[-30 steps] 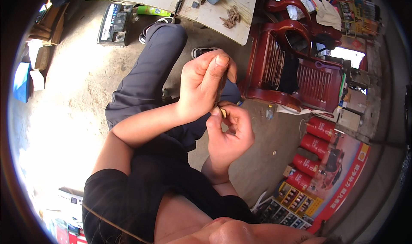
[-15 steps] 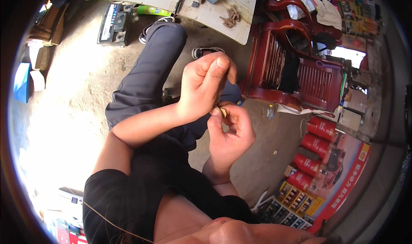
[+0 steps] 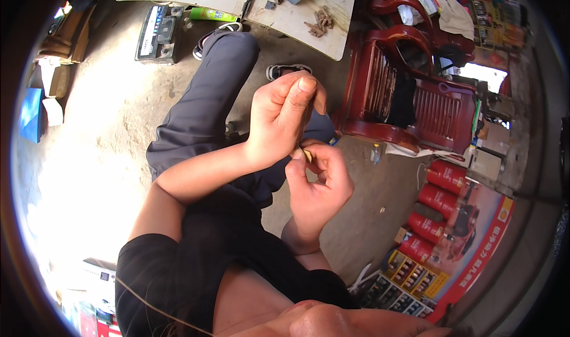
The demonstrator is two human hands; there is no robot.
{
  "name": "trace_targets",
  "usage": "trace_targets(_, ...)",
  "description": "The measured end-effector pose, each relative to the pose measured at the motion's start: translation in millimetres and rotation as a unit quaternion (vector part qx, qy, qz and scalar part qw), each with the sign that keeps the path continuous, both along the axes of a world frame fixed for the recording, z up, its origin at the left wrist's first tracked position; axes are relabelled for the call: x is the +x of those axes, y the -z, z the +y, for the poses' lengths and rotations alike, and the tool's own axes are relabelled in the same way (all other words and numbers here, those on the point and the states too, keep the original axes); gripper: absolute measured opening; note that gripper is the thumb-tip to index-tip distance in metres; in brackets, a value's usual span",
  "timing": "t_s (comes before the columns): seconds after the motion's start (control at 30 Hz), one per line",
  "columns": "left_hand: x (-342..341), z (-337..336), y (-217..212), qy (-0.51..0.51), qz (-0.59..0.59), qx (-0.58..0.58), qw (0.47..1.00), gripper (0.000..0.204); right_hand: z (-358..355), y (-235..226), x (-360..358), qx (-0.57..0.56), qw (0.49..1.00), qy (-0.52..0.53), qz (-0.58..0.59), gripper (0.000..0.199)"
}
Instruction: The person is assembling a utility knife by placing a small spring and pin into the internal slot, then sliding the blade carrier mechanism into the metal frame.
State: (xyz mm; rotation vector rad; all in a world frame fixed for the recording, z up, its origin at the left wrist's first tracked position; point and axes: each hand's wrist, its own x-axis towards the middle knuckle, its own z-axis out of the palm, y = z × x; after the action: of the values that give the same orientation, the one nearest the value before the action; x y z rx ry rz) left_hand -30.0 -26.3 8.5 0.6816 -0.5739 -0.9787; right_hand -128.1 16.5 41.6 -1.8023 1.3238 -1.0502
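My left hand [image 3: 276,120] is raised over my lap with its fingers curled and the thumb pressed to them. Whatever it may hold is hidden behind the palm and fingers. Just below and to the right, my right hand [image 3: 322,186] pinches a small yellowish piece [image 3: 307,155] between thumb and forefinger. The piece is too small to name. The fingertips of my right hand are close against the heel of my left hand; whether they touch I cannot tell.
A pale table [image 3: 291,25] with brown scraps [image 3: 320,22] and a black pen [image 3: 249,0] stands ahead. On the floor are a car battery [image 3: 159,34] and a green can [image 3: 208,13]. To the right are a red wooden chair [image 3: 380,129] and red canisters [image 3: 438,200].
Both hands keep almost the same pose and place. The thumb of my right hand has shifted very slightly.
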Motion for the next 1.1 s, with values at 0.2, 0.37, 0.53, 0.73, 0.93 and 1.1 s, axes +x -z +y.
trace_targets(0.2, -1.0, 0.1, 0.4, 0.000, -0.005, 0.008, 1.000, 0.044, 0.0, -1.3, 2.7, 0.000, 1.000, 0.021, 0.000, 0.013)
trace_targets(0.37, -2.4, -1.2, 2.0, 0.007, 0.003, 0.007, 1.000, 0.043, -0.2, -2.6, 2.8, -0.008, 0.999, 0.034, 0.018, 0.013)
trace_targets(0.53, -4.3, -1.1, 2.1, 0.006, -0.027, 0.011, 1.000, 0.044, -2.6, -5.9, 0.7, 0.001, 0.998, 0.016, 0.055, 0.012)
trace_targets(0.73, -6.2, -10.6, 5.8, 0.094, 0.096, 0.056, 0.989, 0.049, -5.0, -10.4, -1.0, 0.061, 0.998, 0.002, 0.014, 0.012)
trace_targets(0.93, -3.3, -10.4, -1.9, 0.111, 0.128, 0.035, 0.985, 0.049, -4.2, -14.8, 0.2, 0.051, 0.998, 0.002, -0.025, 0.011)
trace_targets(1.1, -4.0, -10.5, -0.6, 0.092, 0.109, 0.032, 0.989, 0.049, -4.5, -13.0, 0.0, 0.052, 0.998, -0.001, -0.026, 0.012)
